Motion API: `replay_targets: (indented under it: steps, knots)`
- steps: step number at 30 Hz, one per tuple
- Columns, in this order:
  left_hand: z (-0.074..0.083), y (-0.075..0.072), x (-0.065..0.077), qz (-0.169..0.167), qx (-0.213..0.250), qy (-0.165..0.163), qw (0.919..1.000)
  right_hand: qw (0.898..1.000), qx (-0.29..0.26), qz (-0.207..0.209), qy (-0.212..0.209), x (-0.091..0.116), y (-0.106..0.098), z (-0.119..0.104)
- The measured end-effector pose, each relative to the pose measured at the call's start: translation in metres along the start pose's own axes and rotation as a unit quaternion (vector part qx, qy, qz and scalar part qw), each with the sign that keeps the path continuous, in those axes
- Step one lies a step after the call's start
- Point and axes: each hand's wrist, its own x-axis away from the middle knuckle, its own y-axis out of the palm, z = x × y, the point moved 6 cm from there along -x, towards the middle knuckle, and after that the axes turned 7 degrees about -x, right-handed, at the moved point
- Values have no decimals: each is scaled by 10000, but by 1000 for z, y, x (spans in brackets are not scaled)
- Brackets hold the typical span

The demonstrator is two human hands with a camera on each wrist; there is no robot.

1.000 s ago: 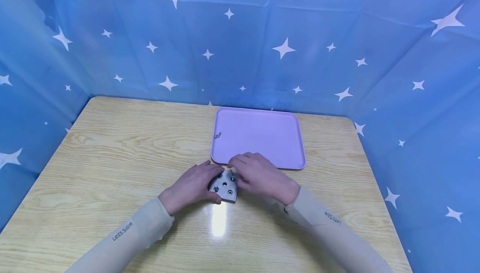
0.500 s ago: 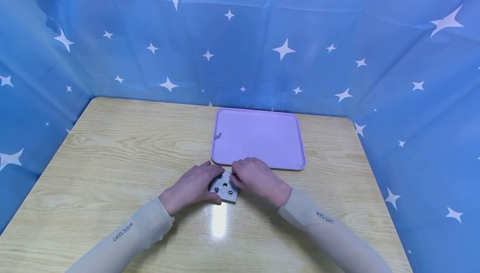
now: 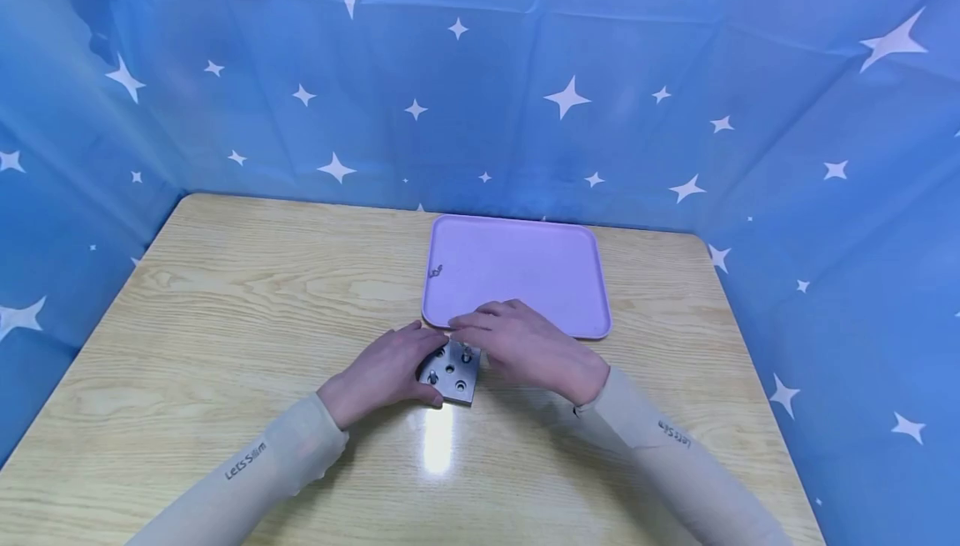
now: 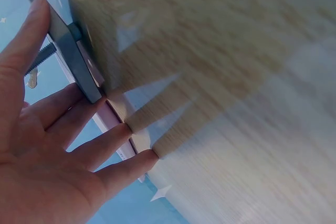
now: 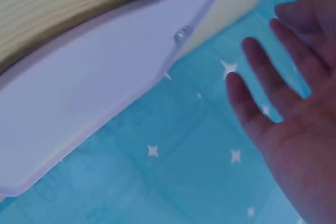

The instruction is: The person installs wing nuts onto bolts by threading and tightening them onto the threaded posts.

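Observation:
A square metal plate with several holes lies in front of the tray. My left hand grips its left side, thumb at the near edge and fingers at the far edge; the left wrist view shows the plate between them. A threaded bolt sticks out of its face there. In the head view one bolt stands near the left thumb and another bolt at the far right corner. My right hand hovers beside that corner bolt, fingers extended and apart, holding nothing.
Just behind the hands is a lilac tray with a small dark mark at its left rim. The wooden table runs back to a blue star-patterned curtain, which also encloses both sides.
My right hand closed in over the corner bolt with bent fingers, then drew back and straightened them, uncovering the bolt. My left hand and the plate stay in place.

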Motion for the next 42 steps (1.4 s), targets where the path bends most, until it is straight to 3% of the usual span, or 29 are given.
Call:
replay_targets:
  steps: [3,6,15,22,24,27,30,32,35,38,42]
  knots:
    - [0,0,0,-62,31,-38,10000,9979,306,-193,-544,1,5,-4]
    - [1,0,0,-69,59,-54,9999,9967,518,-34,-629,1,12,-5]
    - [2,-1,0,-54,36,-77,9999,9960,279,819,207,-6,22,-1]
    - [2,-2,1,20,-2,-28,10000,9817,-23,1533,1132,-3,27,1]
    - [2,-2,1,22,3,-26,10000,9802,-64,1520,1271,-2,28,1]
    - [2,-1,2,21,-11,3,10000,9834,-191,1177,1369,-1,27,2]
    - [3,-1,2,54,-38,69,10000,9934,-319,573,942,2,20,1]
    - [3,-2,1,85,-19,95,9999,9992,-183,187,316,4,15,-2]
    - [2,-1,1,52,25,49,10000,9981,274,-148,-534,8,14,-6]
    - [1,0,1,-6,19,-41,10000,9939,738,-76,-815,8,17,-6]
    - [1,1,1,-65,6,-133,9999,9930,882,412,-671,3,22,-5]
